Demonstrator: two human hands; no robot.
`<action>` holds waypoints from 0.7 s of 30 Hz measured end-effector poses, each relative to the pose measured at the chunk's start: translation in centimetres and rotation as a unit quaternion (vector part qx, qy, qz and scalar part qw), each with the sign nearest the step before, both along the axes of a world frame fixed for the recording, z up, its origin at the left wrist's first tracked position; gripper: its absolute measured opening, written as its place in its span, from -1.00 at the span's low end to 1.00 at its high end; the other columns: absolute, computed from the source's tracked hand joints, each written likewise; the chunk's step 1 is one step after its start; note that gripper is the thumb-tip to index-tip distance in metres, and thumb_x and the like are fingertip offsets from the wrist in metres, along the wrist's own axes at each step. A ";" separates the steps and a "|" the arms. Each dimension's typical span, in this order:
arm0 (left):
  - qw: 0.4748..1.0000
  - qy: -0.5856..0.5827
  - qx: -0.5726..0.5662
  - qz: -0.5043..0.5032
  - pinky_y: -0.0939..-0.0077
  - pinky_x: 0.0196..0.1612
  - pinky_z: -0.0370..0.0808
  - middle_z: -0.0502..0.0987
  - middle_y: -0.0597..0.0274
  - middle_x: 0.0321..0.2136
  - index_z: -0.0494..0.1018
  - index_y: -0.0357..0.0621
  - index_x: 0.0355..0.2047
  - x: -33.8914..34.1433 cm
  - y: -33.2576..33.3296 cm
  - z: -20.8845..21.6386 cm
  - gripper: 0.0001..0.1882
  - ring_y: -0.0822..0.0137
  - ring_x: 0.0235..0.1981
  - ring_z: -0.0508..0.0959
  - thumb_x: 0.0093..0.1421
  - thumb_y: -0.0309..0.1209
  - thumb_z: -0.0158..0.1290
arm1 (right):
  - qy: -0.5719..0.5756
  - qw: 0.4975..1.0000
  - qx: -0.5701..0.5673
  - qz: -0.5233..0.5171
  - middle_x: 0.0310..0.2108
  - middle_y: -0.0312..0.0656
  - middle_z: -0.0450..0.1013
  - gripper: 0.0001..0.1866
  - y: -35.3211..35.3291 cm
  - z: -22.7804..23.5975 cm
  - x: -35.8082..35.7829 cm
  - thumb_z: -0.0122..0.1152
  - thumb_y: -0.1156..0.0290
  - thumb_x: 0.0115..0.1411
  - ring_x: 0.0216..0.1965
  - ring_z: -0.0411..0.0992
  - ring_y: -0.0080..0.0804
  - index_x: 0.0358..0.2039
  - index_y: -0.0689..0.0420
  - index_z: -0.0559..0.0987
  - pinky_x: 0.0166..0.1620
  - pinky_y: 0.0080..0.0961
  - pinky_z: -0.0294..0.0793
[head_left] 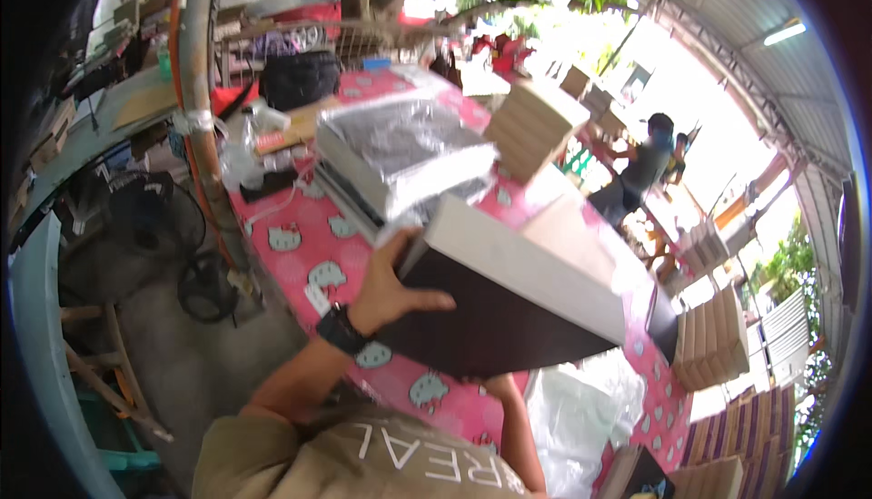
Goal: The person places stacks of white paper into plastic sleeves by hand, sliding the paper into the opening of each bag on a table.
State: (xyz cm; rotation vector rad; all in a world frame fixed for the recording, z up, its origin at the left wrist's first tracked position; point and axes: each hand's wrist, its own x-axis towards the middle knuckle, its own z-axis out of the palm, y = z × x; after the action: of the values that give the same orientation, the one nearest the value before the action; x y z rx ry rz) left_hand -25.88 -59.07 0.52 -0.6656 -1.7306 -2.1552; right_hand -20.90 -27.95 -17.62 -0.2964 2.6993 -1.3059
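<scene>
A flat rectangular box with a dark face and whitish sides is tilted above the table in front of me. My left hand is closed round its left end, thumb lying across the dark face and fingers over the far edge. At the lower edge, my right hand holds the box from beneath; most of its fingers are hidden behind it. Beyond the box lies a stack of plastic-wrapped flat goods. Clear plastic sheets or bags lie close to my right forearm.
A pink table cover with white cartoon cats lies under everything. Stacked tan boxes stand at the far right side, more boxes farther right. A black bag sits at the back. An orange-edged post rises left. People work beyond.
</scene>
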 end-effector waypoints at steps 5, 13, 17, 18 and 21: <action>0.964 0.229 -0.133 0.011 0.44 -0.18 0.33 0.39 0.13 -0.30 0.24 -0.25 -0.15 3.4 0.7 9.6 -0.16 0.28 -0.26 0.42 -0.46 -0.18 0.36 | 0.118 0.983 -0.123 -0.070 -0.15 -0.16 0.33 -0.31 -4.3 2.0 -0.7 0.43 0.46 -0.33 -0.10 0.25 -0.36 -0.10 0.16 0.35 -0.01 -0.42 0.24; 0.938 0.232 -0.251 -0.062 0.29 -0.20 0.31 0.37 0.04 -0.37 0.27 -0.27 -0.25 6.8 4.0 7.5 -0.20 0.05 -0.30 0.40 -0.45 0.01 0.26 | 0.031 0.991 -0.126 -0.017 -0.15 -0.16 0.33 -0.29 -8.2 -0.5 2.1 0.42 0.46 -0.33 -0.10 0.25 -0.36 -0.08 0.16 0.34 -0.01 -0.42 0.24; 0.930 0.246 -0.262 -0.074 0.28 -0.19 0.32 0.38 0.03 -0.37 0.28 -0.27 -0.27 6.8 4.7 9.3 -0.21 0.05 -0.32 0.41 -0.46 0.01 0.27 | -0.005 0.994 -0.102 0.029 -0.15 -0.16 0.33 -0.28 -8.2 -1.4 3.1 0.42 0.46 -0.33 -0.10 0.25 -0.36 -0.07 0.16 0.33 0.00 -0.42 0.23; 0.933 0.250 -0.252 -0.066 0.27 -0.20 0.32 0.38 0.02 -0.37 0.28 -0.28 -0.27 7.1 4.6 10.2 -0.21 0.04 -0.31 0.41 -0.46 0.00 0.27 | -0.013 0.994 -0.100 0.034 -0.15 -0.16 0.33 -0.28 -8.0 -1.5 3.6 0.42 0.46 -0.33 -0.10 0.25 -0.36 -0.07 0.16 0.33 0.00 -0.42 0.23; 0.936 0.247 -0.246 -0.044 0.28 -0.21 0.34 0.38 0.02 -0.38 0.28 -0.28 -0.27 7.7 4.4 10.9 -0.21 0.04 -0.31 0.41 -0.45 0.00 0.27 | -0.036 0.993 -0.090 0.061 -0.15 -0.16 0.33 -0.28 -7.3 -1.0 4.1 0.42 0.46 -0.33 -0.09 0.25 -0.37 -0.06 0.16 0.32 0.00 -0.42 0.23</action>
State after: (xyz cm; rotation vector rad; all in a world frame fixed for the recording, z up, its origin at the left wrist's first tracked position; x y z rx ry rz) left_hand -18.17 -54.65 11.41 -1.3011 -1.9617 -1.4097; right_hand -16.75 -35.28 -18.65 -0.4165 2.4660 -1.4952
